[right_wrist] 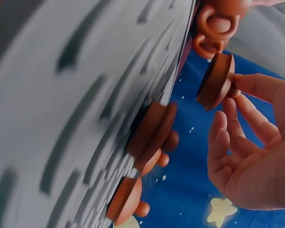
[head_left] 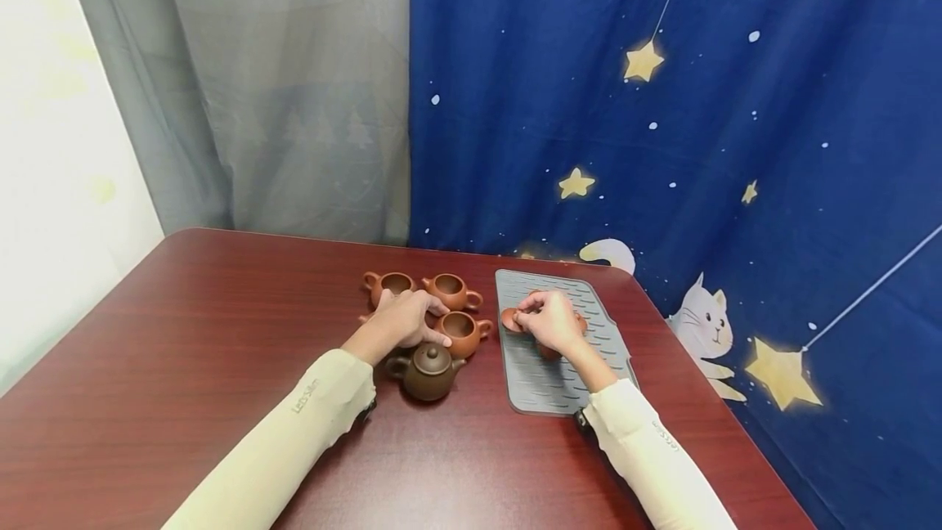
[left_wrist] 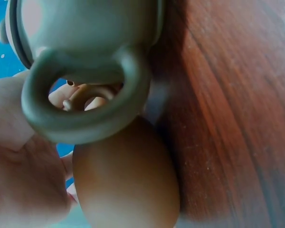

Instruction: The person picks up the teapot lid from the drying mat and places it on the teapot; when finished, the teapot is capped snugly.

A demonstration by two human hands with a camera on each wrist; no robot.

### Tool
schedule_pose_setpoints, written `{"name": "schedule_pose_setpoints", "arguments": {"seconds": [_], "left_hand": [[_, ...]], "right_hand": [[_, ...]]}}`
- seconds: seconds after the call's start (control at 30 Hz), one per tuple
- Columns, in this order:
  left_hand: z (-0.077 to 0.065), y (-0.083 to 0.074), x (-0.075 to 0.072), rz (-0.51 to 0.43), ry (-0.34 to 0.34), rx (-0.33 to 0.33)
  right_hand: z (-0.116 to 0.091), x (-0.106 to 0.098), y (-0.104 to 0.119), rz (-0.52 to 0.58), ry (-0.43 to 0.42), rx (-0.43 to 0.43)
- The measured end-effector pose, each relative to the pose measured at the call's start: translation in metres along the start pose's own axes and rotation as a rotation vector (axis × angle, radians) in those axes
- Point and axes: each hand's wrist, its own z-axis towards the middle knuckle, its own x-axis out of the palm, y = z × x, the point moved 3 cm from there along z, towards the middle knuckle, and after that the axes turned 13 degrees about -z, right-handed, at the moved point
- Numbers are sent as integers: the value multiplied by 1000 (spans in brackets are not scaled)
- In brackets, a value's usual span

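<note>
My right hand (head_left: pixel 553 322) pinches a reddish-brown teapot lid (right_wrist: pixel 216 81) by its knob, just above the left part of the grey mat (head_left: pixel 526 387). In the right wrist view, several more lids (right_wrist: pixel 152 135) lie on the mat, partly hidden in the head view by that hand. My left hand (head_left: pixel 401 319) holds a lidless orange-brown teapot (head_left: pixel 462 335) at its left side between thumb and fingers. Right in front stands a dark brown teapot (head_left: pixel 428 379) with its lid on; its handle (left_wrist: pixel 85 133) fills much of the left wrist view.
Two more lidless orange-brown teapots stand behind the left hand, one at left (head_left: pixel 381 288) and one at right (head_left: pixel 450 291). Another teapot (left_wrist: pixel 128 175) is mostly hidden under that hand. The reddish wooden table (head_left: pixel 184 366) ends at a curtain (head_left: pixel 515 145) behind.
</note>
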Motion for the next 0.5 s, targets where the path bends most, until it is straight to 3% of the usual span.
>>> {"name": "schedule_pose_setpoints", "arguments": {"seconds": [0.5], "left_hand": [[1,1,1,-16,-2,-1]], "right_hand": [[-6,5,38,103,-53,-54]]}}
